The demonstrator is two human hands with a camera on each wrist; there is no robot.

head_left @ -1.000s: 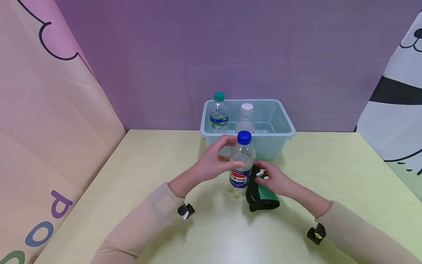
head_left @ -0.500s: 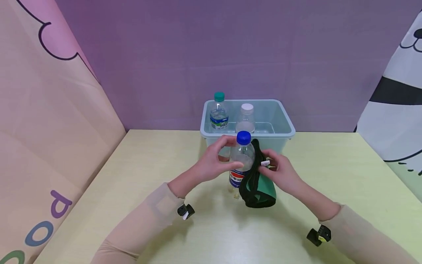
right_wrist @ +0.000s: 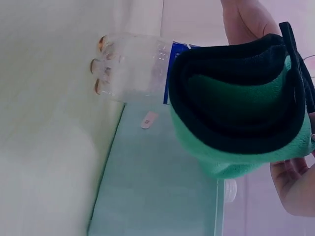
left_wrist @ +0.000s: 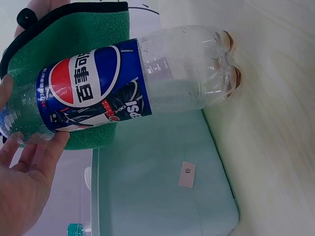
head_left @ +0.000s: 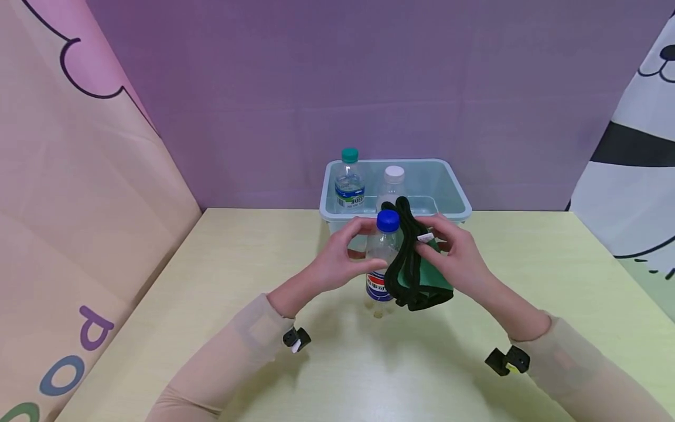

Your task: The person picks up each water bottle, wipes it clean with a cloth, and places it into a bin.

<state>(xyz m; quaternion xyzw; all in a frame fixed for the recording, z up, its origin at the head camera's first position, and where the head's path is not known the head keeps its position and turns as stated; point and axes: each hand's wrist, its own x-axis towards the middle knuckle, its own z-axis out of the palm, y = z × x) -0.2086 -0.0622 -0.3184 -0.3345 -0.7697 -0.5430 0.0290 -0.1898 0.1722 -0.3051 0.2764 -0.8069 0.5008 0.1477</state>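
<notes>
My left hand [head_left: 343, 255] holds a clear plastic Pepsi bottle [head_left: 377, 287] round its upper part, fingers behind and thumb in front. The bottle is upright, blue cap on, its base low at the tabletop. In the left wrist view its blue label [left_wrist: 93, 83] faces the camera. My right hand [head_left: 461, 258] grips a folded green towel [head_left: 435, 278] with black edging and a small white tag. The towel overlaps the bottle's right side in the head view and hides part of the label. In the right wrist view, the towel's folded layers [right_wrist: 231, 103] fill the middle.
Behind my hands stands a pale blue plastic bin [head_left: 443, 181] at the table's far edge. Inside it are a green-capped bottle [head_left: 350, 187] and a white-capped bottle [head_left: 394, 179]. A purple backdrop [head_left: 295, 88] rises behind the pale wooden table [head_left: 263, 246].
My right hand has lifted the towel from low beside the bottle up along its right side, toward the cap. My left hand and the bottle have hardly moved.
</notes>
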